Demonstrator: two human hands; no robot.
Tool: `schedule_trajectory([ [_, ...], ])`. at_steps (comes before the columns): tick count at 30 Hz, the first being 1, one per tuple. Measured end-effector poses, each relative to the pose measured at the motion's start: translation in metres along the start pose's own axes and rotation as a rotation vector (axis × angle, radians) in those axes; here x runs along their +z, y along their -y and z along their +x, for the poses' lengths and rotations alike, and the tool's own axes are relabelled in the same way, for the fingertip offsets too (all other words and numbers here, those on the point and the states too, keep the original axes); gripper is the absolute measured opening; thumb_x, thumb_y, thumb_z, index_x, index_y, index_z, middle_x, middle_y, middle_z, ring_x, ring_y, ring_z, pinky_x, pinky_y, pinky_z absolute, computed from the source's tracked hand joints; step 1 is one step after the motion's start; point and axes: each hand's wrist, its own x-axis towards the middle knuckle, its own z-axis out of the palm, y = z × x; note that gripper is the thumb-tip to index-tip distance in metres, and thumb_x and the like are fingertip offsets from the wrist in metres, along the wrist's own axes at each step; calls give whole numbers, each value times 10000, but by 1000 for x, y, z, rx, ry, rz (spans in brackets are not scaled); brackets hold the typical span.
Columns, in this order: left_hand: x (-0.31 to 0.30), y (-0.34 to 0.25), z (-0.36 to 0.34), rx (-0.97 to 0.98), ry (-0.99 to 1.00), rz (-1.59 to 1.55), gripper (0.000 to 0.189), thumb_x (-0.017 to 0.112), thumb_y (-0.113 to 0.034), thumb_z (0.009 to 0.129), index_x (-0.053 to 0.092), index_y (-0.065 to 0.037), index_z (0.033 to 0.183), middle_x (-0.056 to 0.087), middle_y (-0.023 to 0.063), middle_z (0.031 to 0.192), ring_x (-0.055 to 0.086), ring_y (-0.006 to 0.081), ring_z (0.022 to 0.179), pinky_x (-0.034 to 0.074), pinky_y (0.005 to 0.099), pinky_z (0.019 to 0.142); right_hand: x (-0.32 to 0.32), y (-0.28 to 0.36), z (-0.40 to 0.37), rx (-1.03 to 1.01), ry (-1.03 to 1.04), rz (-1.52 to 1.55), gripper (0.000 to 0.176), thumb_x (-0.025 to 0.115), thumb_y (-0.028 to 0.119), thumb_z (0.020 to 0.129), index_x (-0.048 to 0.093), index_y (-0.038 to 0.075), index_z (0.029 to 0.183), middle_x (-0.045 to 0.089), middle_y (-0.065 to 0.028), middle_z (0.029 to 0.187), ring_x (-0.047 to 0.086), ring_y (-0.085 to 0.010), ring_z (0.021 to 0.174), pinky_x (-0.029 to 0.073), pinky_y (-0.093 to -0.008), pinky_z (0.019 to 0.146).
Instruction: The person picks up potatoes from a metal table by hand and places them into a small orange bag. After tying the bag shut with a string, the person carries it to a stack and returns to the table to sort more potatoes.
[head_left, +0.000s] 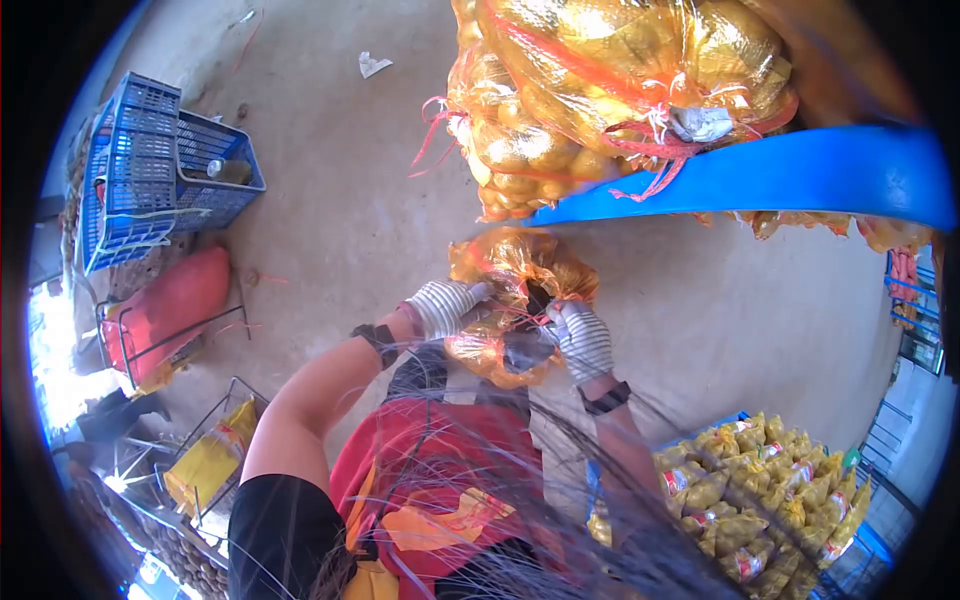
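Note:
In front of my body stands a glossy orange net bag (500, 258) with its mouth gathered towards me; something dark shows inside the opening. My left hand (445, 308), in a grey-and-white striped glove, pinches the left side of the mouth. On the other side my right hand (582, 340), gloved alike, has its fingers closed on the bag's edge. Thin red string runs around the mouth between the two hands. What fills the bag is hard to make out.
Large net bags of round yellow produce (560, 100) rest on a blue platform (740, 180) ahead. Blue crates (215, 165) and a red sack (170, 305) stand left. Many small filled bags (760, 490) are stacked behind right. Crumpled white paper (374, 65) lies on the floor.

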Motion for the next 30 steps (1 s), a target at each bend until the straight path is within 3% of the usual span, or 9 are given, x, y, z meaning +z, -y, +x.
schedule_trajectory([
  [3, -3, -4, -4, 42, -50, 82, 211, 615, -131, 901, 572, -118, 1107, 653, 151, 846, 644, 363, 773, 530, 401, 666, 25, 3, 1, -47, -100, 92, 118, 610, 145, 930, 649, 33, 937, 667, -93, 817, 649, -206, 720, 511, -343, 648],
  [6, -7, -11, -7, 167, -100, 208, 230, 611, -141, 904, 564, -120, 1128, 652, 157, 838, 645, 364, 764, 528, 405, 662, 42, 7, 4, 395, -133, 955, 220, 537, 211, 996, 656, 26, 1009, 631, -36, 708, 597, -78, 690, 486, -262, 651],
  [10, -9, -12, -5, 32, 14, 138, 315, 627, -182, 897, 538, -130, 1195, 652, 151, 817, 649, 373, 748, 523, 423, 654, 42, 4, 12, 320, -22, 532, 237, 582, 234, 968, 655, 17, 1030, 632, -38, 722, 590, -102, 626, 500, -282, 619],
  [13, -22, -43, -12, 66, -56, 226, 362, 642, -209, 888, 520, -121, 1217, 656, 142, 817, 650, 376, 745, 522, 432, 650, 48, -3, 7, 395, -53, 677, 240, 596, 228, 958, 645, 29, 1084, 637, -56, 731, 598, -114, 623, 508, -293, 614],
  [17, -19, -87, 6, 508, -263, 184, 503, 677, -225, 843, 441, -121, 1275, 642, 162, 774, 660, 368, 738, 518, 427, 634, 50, -16, 5, 319, 92, 678, 258, 595, 195, 946, 615, 48, 1156, 643, -85, 753, 619, -149, 633, 529, -315, 633],
  [19, -21, -111, 26, 503, -209, 199, 385, 653, -186, 860, 486, -75, 1188, 629, 176, 729, 644, 375, 694, 508, 463, 620, 55, -29, 3, 264, 79, 649, 234, 589, 158, 939, 622, 48, 1143, 660, -92, 815, 642, -164, 712, 535, -306, 687],
  [21, -19, -125, 50, 512, -155, 303, 379, 649, -189, 864, 475, -60, 1175, 625, 177, 717, 642, 378, 684, 503, 465, 606, 59, -44, 5, -109, -103, 275, 225, 572, 121, 934, 609, 28, 1136, 667, -110, 919, 654, -176, 818, 531, -298, 746],
  [26, -14, -138, 82, 342, -88, 325, 353, 628, -193, 881, 470, -45, 1159, 632, 191, 788, 647, 393, 754, 508, 460, 639, -4, -30, 25, 226, 379, 837, 192, 621, 218, 938, 632, 90, 1080, 595, 46, 925, 555, -89, 923, 477, -283, 817],
  [30, -12, -110, 82, 318, -211, 24, 242, 583, -155, 904, 535, -50, 1117, 660, 178, 887, 657, 380, 820, 520, 438, 698, -31, -14, 38, 341, 623, 1051, 152, 638, 212, 936, 667, 69, 978, 642, 26, 934, 590, -87, 831, 493, -262, 733],
])
